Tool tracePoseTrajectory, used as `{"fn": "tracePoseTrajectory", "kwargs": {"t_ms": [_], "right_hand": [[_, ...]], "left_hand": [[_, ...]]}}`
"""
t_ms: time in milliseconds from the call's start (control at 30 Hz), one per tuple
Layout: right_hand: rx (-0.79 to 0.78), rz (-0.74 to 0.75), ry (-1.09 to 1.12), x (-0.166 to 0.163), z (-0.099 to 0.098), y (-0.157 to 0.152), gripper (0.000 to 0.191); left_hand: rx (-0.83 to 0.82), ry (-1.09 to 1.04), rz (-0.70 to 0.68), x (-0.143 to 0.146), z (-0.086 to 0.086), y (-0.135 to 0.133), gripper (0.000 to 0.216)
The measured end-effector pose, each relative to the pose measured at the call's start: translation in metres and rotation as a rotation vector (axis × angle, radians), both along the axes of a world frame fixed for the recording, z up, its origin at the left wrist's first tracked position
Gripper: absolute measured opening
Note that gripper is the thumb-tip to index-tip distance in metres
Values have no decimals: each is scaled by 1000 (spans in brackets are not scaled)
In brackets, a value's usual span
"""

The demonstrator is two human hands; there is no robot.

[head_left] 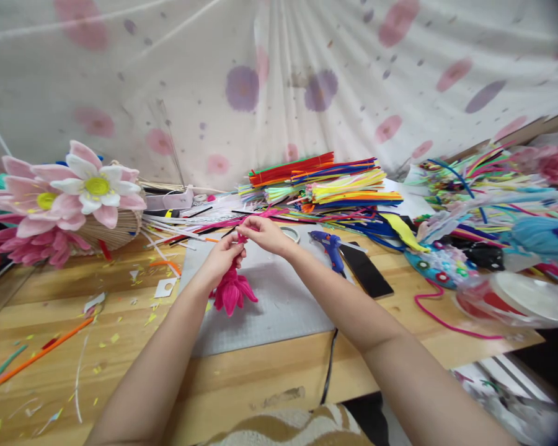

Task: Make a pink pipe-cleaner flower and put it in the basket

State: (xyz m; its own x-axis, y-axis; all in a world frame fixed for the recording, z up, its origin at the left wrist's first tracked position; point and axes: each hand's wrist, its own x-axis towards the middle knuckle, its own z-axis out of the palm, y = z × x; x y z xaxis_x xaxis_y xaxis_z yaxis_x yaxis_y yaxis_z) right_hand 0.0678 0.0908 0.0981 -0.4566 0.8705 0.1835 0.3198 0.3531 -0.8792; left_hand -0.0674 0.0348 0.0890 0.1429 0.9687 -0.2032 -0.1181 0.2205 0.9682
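My left hand [223, 255] is closed around the stem of a magenta pipe-cleaner flower [235, 293], whose petals hang down below the fist. Just above it, my right hand [265, 233] pinches the upper end of the same pink stem, and the two hands almost touch. Both are held over a grey cutting mat [279, 297] on the wooden table [121, 347].
A stack of coloured pipe cleaners [325, 183] lies behind the hands. A blue glue gun [330, 248], a black phone [366, 271] and a tape roll [291, 233] lie to the right. Large pink and white flowers [69, 192] stand left. More craft items crowd the right [493, 248].
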Motion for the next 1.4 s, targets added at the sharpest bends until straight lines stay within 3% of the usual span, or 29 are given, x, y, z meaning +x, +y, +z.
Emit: {"fn": "tracePoseTrajectory", "kwargs": {"t_ms": [133, 233, 400, 467, 533, 633, 800, 900, 1000, 1133, 1267, 1400], "right_hand": [[186, -205, -300, 5, 8, 8, 22], [214, -343, -300, 13, 15, 23, 21], [192, -343, 128, 26, 16, 34, 26], [214, -283, 119, 28, 7, 27, 26], [213, -179, -36, 26, -6, 17, 23], [129, -93, -175, 20, -29, 5, 19], [-237, -62, 211, 12, -51, -3, 27], [-292, -20, 295, 13, -51, -4, 29], [-146, 17, 148, 17, -41, -5, 25], [270, -23, -97, 19, -10, -5, 17], [619, -33, -284, 13, 16, -10, 21], [753, 61, -418, 7, 10, -15, 25]], "left_hand": [[-54, -3, -89, 0, -1, -5, 29], [-35, -55, -103, -7, -6, -5, 30], [15, -178, 62, -26, -7, 4, 25], [14, -216, 139, -33, -3, 7, 23], [-21, -268, 182, -39, 3, 8, 20], [-84, -360, 164, -46, 12, 6, 17], [-122, -444, 66, -62, 26, -1, 12], [-82, -421, 45, -66, 28, -1, 13], [-105, -338, 76, -57, 22, 1, 17], [-175, -235, 66, -35, 9, 2, 20], [-193, -221, 28, -24, 2, 2, 17], [-188, -237, 35, -26, 0, 2, 9]]}}
